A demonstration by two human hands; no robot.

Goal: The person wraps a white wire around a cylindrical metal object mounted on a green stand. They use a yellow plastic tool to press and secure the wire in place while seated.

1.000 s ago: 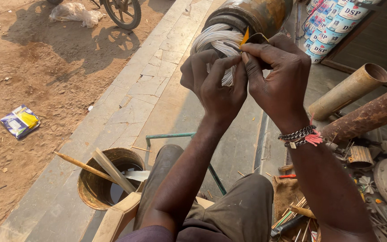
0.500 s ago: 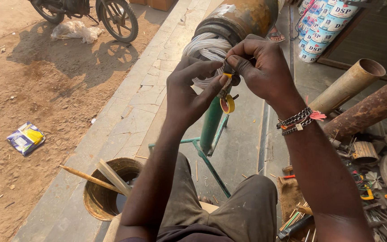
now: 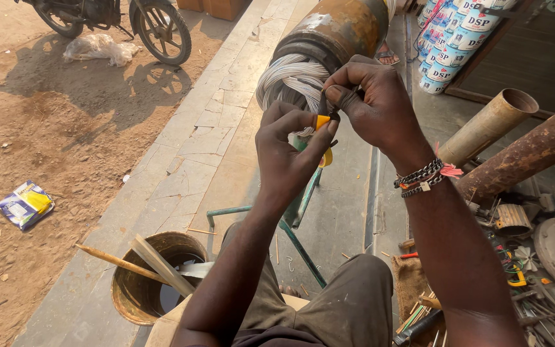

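A rusty cylinder [image 3: 338, 26] lies on a green stand [image 3: 300, 212] in front of me, its near end wrapped in pale wire windings [image 3: 287, 80]. My left hand [image 3: 287, 151] reaches up to the windings, its fingers pinching an orange-yellow handled tool [image 3: 322, 122]. My right hand [image 3: 370, 103], with beaded bracelets at the wrist, is closed around the tool's dark tip and a strand of wire right at the windings. Both hands touch each other over the tool.
A rusty metal bucket [image 3: 139, 299] with sticks stands by my left knee. Rusty pipes [image 3: 521, 144] and scattered tools and scrap [image 3: 528, 270] lie at right. A motorbike [image 3: 114, 16] stands on the dirt at top left, a flat packet [image 3: 26, 204] on the ground.
Both hands have moved closer to the windings and slightly lower in view. The orange tool, earlier held up between the fingers, now sits pinched low at the winding end.
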